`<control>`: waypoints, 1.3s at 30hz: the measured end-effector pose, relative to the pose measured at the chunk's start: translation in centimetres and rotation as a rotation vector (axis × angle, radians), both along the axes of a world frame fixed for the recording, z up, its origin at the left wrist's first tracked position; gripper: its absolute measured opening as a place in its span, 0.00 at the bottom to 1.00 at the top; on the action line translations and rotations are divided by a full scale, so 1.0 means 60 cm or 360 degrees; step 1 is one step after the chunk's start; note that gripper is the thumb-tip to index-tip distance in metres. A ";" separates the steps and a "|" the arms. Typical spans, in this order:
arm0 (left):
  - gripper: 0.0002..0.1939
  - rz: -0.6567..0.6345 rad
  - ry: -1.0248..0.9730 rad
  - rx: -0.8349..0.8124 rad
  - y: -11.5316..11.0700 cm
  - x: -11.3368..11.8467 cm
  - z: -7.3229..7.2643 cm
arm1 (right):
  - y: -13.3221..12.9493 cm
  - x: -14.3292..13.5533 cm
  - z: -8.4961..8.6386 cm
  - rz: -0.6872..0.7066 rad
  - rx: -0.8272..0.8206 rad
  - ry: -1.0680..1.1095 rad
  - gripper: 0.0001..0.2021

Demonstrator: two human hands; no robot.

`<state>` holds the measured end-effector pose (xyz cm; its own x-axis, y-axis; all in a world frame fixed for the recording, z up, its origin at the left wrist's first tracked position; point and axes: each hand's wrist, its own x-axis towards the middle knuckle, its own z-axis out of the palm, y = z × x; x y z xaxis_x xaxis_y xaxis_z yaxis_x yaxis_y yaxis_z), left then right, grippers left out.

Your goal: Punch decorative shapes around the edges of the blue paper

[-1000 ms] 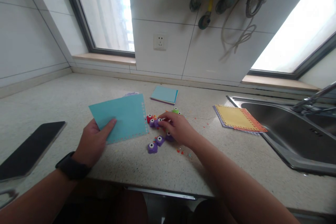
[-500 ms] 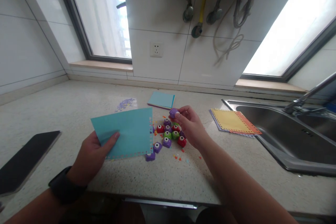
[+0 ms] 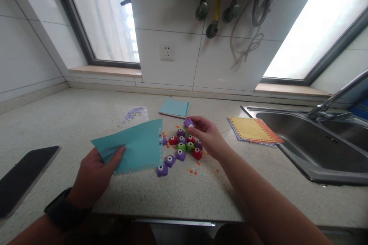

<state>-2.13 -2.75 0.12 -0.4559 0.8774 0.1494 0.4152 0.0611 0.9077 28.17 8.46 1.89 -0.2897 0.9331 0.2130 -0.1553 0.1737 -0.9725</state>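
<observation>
My left hand (image 3: 99, 168) grips a sheet of turquoise paper (image 3: 138, 145) by its left edge, thumb on top. Small punched holes run along the sheet's right and lower edges. Between the thumb and fingers of my right hand (image 3: 205, 134) is a purple craft punch (image 3: 189, 123), lifted over the others. Beneath and beside it on the counter stand several small punches: red ones (image 3: 173, 140), green ones (image 3: 190, 146) and purple ones (image 3: 181, 155). Tiny orange and yellow paper cutouts (image 3: 193, 172) lie scattered around them. The paper partly covers the leftmost punches.
A stack of light blue paper (image 3: 174, 107) lies behind the punches, with a pile of purple confetti (image 3: 133, 114) to its left. Yellow and orange punched sheets (image 3: 253, 129) rest by the steel sink (image 3: 290, 122). A dark flat tablet-like slab (image 3: 25, 178) is at the left.
The view has shifted slightly. The purple punch in my right hand has turned a little, and the turquoise sheet in my left hand now bends and tilts more.
</observation>
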 end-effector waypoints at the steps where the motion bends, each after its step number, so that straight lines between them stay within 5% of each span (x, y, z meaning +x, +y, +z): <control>1: 0.12 0.0002 -0.0005 -0.0005 -0.001 0.000 0.000 | 0.001 0.001 0.000 0.0005 0.0001 0.0018 0.17; 30: 0.15 -0.0040 0.0213 0.0069 0.004 -0.010 -0.013 | -0.010 0.003 0.007 0.0352 -0.0258 0.0490 0.13; 39: 0.15 -0.0052 0.0267 0.0065 0.002 -0.009 -0.009 | -0.009 0.002 0.002 0.0297 -0.0183 0.0457 0.13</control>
<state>-2.66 -2.61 -0.40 -0.3927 0.8830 0.2569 0.5620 0.0093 0.8271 28.26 7.93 2.01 -0.4010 0.8923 0.2073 -0.4438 0.0088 -0.8961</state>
